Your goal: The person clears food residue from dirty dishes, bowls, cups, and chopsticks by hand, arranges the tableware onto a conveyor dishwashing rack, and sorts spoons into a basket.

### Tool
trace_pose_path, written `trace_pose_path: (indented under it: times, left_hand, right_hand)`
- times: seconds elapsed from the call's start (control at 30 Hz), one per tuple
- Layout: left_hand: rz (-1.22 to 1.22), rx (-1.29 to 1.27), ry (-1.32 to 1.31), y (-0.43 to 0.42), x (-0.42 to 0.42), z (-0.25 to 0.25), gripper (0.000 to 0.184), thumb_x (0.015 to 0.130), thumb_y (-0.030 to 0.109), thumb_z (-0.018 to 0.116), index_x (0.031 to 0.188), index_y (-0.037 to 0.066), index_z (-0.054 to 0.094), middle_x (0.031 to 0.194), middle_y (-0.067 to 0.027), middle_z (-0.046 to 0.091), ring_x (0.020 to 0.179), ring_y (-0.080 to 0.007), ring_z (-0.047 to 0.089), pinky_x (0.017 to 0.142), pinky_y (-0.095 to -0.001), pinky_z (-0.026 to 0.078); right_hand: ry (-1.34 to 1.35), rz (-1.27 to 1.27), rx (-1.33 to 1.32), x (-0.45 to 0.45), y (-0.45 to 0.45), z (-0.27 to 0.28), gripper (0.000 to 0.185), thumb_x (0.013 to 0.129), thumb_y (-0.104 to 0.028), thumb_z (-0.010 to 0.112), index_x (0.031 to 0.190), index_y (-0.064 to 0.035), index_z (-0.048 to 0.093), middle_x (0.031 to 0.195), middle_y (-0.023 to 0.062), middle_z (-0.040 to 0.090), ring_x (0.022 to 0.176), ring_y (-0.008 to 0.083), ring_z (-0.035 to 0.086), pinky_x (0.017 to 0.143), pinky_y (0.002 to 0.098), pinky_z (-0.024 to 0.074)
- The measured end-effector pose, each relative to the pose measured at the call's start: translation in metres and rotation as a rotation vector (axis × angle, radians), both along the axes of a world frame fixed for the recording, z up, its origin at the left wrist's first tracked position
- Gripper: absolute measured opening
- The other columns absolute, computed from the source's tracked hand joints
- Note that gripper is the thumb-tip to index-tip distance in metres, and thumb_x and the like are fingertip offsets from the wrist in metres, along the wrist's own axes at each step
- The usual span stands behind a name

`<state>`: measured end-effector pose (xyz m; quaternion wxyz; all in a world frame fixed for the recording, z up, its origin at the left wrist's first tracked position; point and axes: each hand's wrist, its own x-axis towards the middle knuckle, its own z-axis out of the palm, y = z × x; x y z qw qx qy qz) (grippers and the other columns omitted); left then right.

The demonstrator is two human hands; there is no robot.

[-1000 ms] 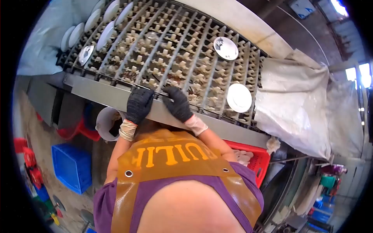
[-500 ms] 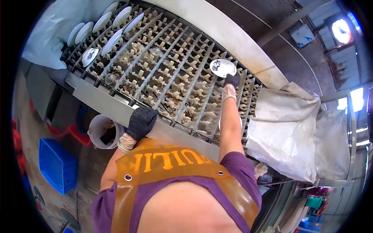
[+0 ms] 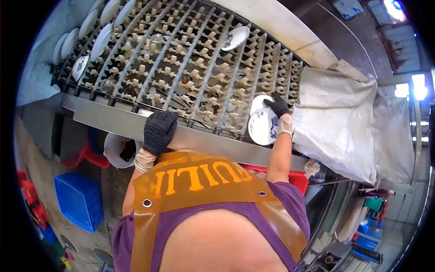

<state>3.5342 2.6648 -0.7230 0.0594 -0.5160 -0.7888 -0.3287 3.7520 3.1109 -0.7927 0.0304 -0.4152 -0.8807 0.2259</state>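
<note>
My right hand [image 3: 279, 106], in a dark glove with a pale cuff, is at two overlapping white plates low on the right of the peg conveyor. Its thumb lies over the rim of the upper plate [image 3: 259, 103]; the fingers curl at that plate's side. Below it, a blue-patterned plate [image 3: 263, 127] lies partly over the conveyor's front edge. My left hand [image 3: 159, 132], gloved alike, is closed on the conveyor's metal front edge [image 3: 108, 119]. Farther up, a patterned plate [image 3: 235, 38] leans among the pegs, with neither hand on it.
Several white plates [image 3: 100, 41] stand at the conveyor's left end, beside a plastic curtain [image 3: 34, 75]. A pale sheet [image 3: 337, 118] hangs on the right. Below the left side are a white bucket [image 3: 118, 149] and a blue crate [image 3: 79, 199].
My right hand has let go of the patterned plate among the pegs and come down to the two plates near the front edge. My left hand stays at the metal edge. The view has shifted.
</note>
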Motion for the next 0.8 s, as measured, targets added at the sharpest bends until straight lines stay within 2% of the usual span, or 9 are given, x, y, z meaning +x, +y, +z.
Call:
trace_pose_path:
  times: [0.07,0.2,0.23,0.37,0.47,0.5,0.57,0.67,0.8]
  left_hand:
    - [-0.029,-0.026,-0.024,0.002,0.0,-0.003,0.022,0.075,0.011,0.058,0.096,0.005,0.061,0.087,-0.0128,0.061,0.08,-0.0308,0.057,0.072,-0.0409,0.044]
    - [-0.033,-0.016,-0.03,0.008,0.006,-0.003,0.021,0.075,0.01,0.059,0.095,0.005,0.062,0.088,-0.012,0.062,0.081,-0.0301,0.058,0.073,-0.0403,0.044]
    - [-0.034,0.004,-0.032,0.01,0.007,-0.003,0.021,0.074,0.01,0.059,0.094,0.005,0.062,0.088,-0.0118,0.062,0.081,-0.0301,0.058,0.073,-0.04,0.044]
    - [-0.072,-0.02,-0.077,0.02,0.01,0.003,0.019,0.076,0.01,0.059,0.094,0.005,0.062,0.087,-0.0123,0.062,0.08,-0.0293,0.058,0.073,-0.0394,0.044]
    - [-0.112,-0.029,-0.075,0.025,0.011,-0.002,0.018,0.077,0.012,0.059,0.093,0.005,0.062,0.086,-0.0125,0.062,0.079,-0.0292,0.058,0.07,-0.0398,0.044]
    - [-0.114,-0.032,-0.07,0.026,0.013,-0.002,0.018,0.077,0.012,0.059,0.093,0.005,0.062,0.086,-0.0125,0.062,0.079,-0.0292,0.058,0.07,-0.0398,0.044]
    - [-0.14,-0.077,-0.103,0.029,0.015,-0.002,0.018,0.078,0.014,0.059,0.093,0.005,0.062,0.084,-0.0123,0.062,0.078,-0.0295,0.058,0.068,-0.0402,0.044]
    - [-0.168,-0.072,-0.04,0.03,0.017,-0.004,0.019,0.078,0.015,0.059,0.095,0.005,0.061,0.084,-0.0122,0.061,0.078,-0.0298,0.058,0.067,-0.0402,0.044]
    - [-0.121,-0.083,-0.013,0.033,0.024,-0.002,0.02,0.078,0.015,0.058,0.096,0.005,0.061,0.084,-0.0125,0.061,0.077,-0.03,0.058,0.067,-0.0406,0.044]
  right_hand:
    - [0.031,0.008,-0.12,0.02,-0.011,0.012,0.07,0.068,-0.039,0.073,0.122,-0.0014,0.048,0.121,0.0191,0.052,0.113,0.0292,0.049,0.093,0.0341,0.0392]
    - [0.236,-0.066,-0.299,0.006,-0.035,0.074,0.048,0.063,-0.014,0.076,0.106,0.0001,0.06,0.095,0.0126,0.065,0.082,0.0213,0.062,0.076,0.0313,0.0487]
    - [0.193,0.093,-0.063,0.0,-0.038,0.083,0.049,0.061,-0.018,0.077,0.105,-0.0037,0.06,0.098,0.0143,0.064,0.086,0.0261,0.062,0.078,0.0335,0.0485]
    - [0.228,0.442,0.175,-0.044,-0.1,0.146,0.041,0.057,-0.015,0.072,0.097,-0.0112,0.064,0.091,0.0113,0.064,0.086,0.03,0.06,0.078,0.0359,0.047]
    - [0.293,0.665,0.645,-0.085,-0.129,0.14,0.02,0.059,-0.012,0.066,0.078,-0.0163,0.066,0.074,0.0064,0.059,0.08,0.0252,0.057,0.077,0.0369,0.0401]
    - [-0.062,0.59,0.644,-0.1,-0.138,0.139,0.015,0.063,-0.013,0.061,0.076,-0.0189,0.066,0.074,0.0034,0.059,0.082,0.0233,0.057,0.08,0.0373,0.0399]
    - [-0.112,0.648,0.93,-0.123,-0.122,0.077,0.014,0.066,-0.016,0.058,0.076,-0.0214,0.066,0.079,0.001,0.06,0.086,0.0224,0.057,0.087,0.039,0.0375]
    - [0.094,0.793,0.787,-0.124,-0.118,0.075,0.017,0.071,-0.019,0.057,0.084,-0.0249,0.066,0.105,0.0041,0.06,0.099,0.0249,0.055,0.099,0.0456,0.0279]
    - [0.361,0.291,0.53,-0.075,-0.079,0.082,0.042,0.066,-0.018,0.068,0.106,-0.0152,0.06,0.114,0.0143,0.054,0.102,0.0325,0.052,0.089,0.0411,0.0401]
